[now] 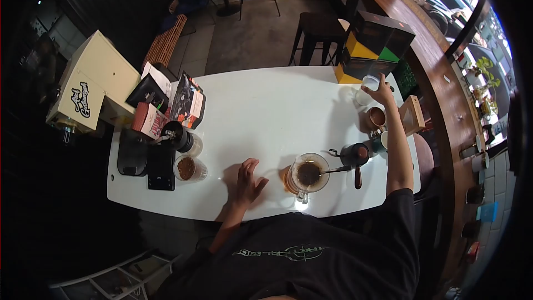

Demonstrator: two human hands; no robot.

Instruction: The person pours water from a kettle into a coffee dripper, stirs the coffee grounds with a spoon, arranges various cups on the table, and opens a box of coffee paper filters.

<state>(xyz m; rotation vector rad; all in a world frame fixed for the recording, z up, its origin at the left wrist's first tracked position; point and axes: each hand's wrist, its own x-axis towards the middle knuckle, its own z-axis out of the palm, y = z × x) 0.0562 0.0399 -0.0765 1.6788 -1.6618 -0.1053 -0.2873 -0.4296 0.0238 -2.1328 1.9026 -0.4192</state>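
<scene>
My right hand point(380, 90) is wrapped round a clear cup point(370, 82) at the table's far right, above a clear glass vessel point(363, 98). My left hand point(250, 183) hovers over or rests on the white table point(261, 111) near its front edge, empty, with its fingers apart. Between the hands, near the front edge, stands a glass server with a dripper point(308, 173) that holds dark liquid, a spoon in it. A brown wooden cup point(376, 116) is just below my right hand, and a dark pot or grinder point(355, 155) sits right of the dripper.
Stacked black, yellow and green boxes point(375, 47) stand at the back right. On the left are a cream grinder point(91, 86), coffee bags point(187, 100), a hand grinder point(176, 136), a glass of brown grounds point(190, 168) and a black scale point(161, 175). A wooden stand point(412, 115) is at the right edge.
</scene>
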